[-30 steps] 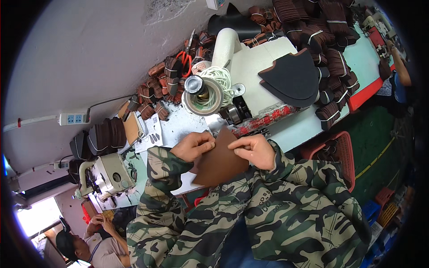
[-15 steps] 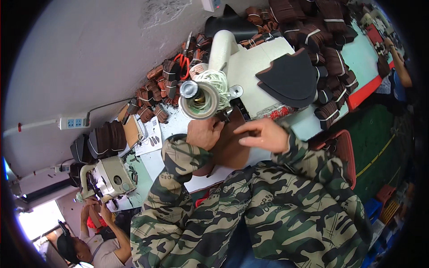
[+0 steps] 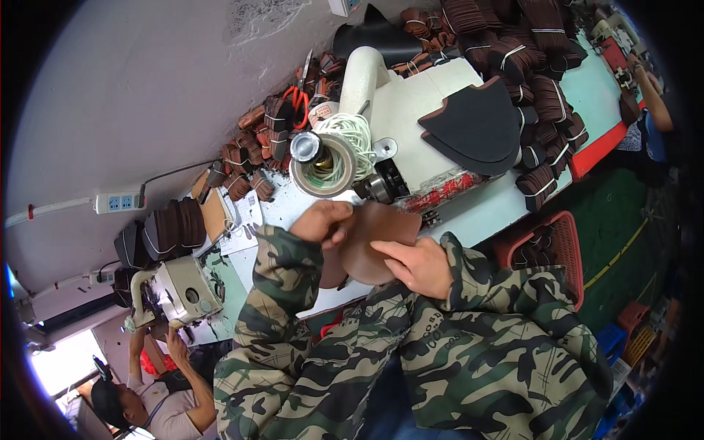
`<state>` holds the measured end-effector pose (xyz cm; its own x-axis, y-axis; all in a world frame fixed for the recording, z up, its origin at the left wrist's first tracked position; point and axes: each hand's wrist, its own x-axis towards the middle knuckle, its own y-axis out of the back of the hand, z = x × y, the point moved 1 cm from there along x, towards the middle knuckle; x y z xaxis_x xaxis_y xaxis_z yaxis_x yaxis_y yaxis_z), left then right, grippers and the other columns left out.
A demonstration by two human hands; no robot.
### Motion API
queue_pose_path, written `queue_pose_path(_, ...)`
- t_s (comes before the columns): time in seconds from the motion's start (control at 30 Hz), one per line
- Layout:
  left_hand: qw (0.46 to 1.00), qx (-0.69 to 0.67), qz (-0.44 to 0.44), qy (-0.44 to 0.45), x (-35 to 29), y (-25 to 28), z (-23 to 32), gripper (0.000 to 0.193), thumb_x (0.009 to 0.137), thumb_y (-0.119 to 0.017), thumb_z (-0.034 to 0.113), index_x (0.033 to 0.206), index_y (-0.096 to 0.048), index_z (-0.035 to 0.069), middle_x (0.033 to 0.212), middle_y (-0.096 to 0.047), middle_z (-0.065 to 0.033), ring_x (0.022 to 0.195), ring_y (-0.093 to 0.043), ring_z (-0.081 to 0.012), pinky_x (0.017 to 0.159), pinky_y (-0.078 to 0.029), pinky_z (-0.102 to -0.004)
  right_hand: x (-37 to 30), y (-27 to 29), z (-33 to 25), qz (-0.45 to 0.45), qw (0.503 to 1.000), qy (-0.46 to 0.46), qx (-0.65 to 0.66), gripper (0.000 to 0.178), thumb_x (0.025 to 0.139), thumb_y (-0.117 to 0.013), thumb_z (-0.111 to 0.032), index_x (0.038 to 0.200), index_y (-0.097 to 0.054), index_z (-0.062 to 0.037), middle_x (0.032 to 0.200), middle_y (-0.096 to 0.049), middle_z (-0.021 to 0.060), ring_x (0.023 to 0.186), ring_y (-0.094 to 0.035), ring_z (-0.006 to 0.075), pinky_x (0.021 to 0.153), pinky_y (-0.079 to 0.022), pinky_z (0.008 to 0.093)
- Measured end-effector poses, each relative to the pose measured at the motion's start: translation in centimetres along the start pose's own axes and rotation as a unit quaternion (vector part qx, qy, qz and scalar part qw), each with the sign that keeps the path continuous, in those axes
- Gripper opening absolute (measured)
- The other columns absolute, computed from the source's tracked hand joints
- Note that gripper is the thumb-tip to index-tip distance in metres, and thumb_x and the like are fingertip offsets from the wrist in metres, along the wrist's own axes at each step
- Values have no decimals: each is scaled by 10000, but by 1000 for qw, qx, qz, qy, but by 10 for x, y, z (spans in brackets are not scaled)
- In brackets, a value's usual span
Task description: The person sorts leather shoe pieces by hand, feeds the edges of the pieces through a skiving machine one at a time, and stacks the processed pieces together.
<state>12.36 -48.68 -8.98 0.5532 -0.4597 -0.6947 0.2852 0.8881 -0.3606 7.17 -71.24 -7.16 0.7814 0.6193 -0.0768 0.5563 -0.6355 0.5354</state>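
A brown leather piece (image 3: 381,227) sits over the bench's (image 3: 484,213) near edge, just in front of the white machine (image 3: 429,84). The left hand (image 3: 321,222) has its fingers curled nearly closed at the leather's left edge; whether they pinch it I can't tell. The right hand (image 3: 424,265) lays a straight index finger on it, any grip beneath hidden. Banded bundles (image 3: 238,158) line the bench's far edge.
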Motion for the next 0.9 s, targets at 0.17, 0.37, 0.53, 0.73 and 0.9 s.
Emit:
queue_pose_path(0.17,952,193,228,-61,18,-29,6,270,925,-499,208,750,-564,12,475,-466,-29,359,-404,-115,353,-315,-259,6,42,-2,70,992,36,-97,250,800,-607,-135,1045,-647,-108,724,-619,142,565,-583,315,532,-477,379)
queue_pose_path(0.37,943,164,218,-188,14,2,-20,345,965,-415,226,786,-583,-16,534,-529,-66,364,-470,-120,328,-351,-246,8,109,-3,165,979,52,-107,295,771,-552,-7,1041,-655,-67,781,-645,130,647,-603,251,599,-469,329)
queue_pose_path(0.53,613,730,295,-69,-9,69,-107,177,828,-576,213,984,-569,129,844,-641,-126,596,-623,-323,532,-492,-447,21,149,21,353,876,91,-317,232,689,-546,20,881,-674,-13,1109,-612,141,988,-600,292,824,-495,338)
queue_pose_path(0.73,602,715,351,-56,-10,52,-137,287,808,-592,228,1077,-523,152,918,-591,-84,651,-640,-297,571,-509,-452,14,76,28,212,957,88,-176,190,721,-650,-32,911,-655,-27,1037,-631,115,932,-593,287,812,-463,383)
queue_pose_path(0.9,683,654,314,-81,-20,71,-144,139,802,-613,169,909,-587,83,770,-582,-100,641,-619,-288,570,-488,-409,12,40,28,93,994,55,-8,200,761,-648,-62,956,-654,-16,1065,-626,138,952,-604,302,833,-477,376)
